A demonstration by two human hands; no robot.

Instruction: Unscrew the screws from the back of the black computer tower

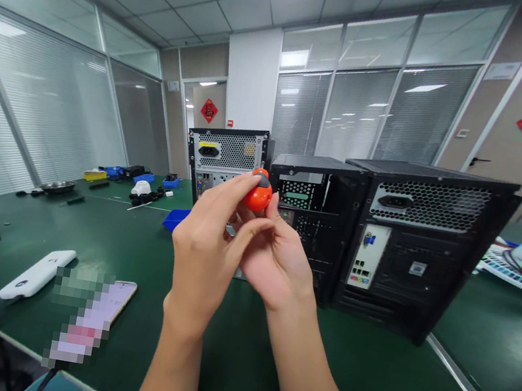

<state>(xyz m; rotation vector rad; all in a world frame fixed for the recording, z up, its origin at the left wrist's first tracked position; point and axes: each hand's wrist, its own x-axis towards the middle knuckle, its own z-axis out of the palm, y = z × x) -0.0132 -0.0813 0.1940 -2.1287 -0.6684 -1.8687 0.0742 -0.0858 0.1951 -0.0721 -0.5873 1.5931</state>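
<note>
Before the middle computer case (334, 234), near its left edge, our two hands meet around an orange ball (260, 200) with a dark patch (262, 181). Left hand (207, 233): fingers bent onto the ball, index over the patch, thumb lower down. Right hand (284, 263): cupped alongside, one fingertip at the ball's side; how firmly it grips, we cannot tell. The round shape probably wants both hands, lest it roll free. Flanking the middle computer case stand the left computer case (235, 152) and the right computer case (422, 249), sockets (395, 202) facing us, perhaps for easy reach. Nearer us and left of it, phone (105, 315) and white device (38, 273) lie flat, likely leaving us elbow room.
</note>
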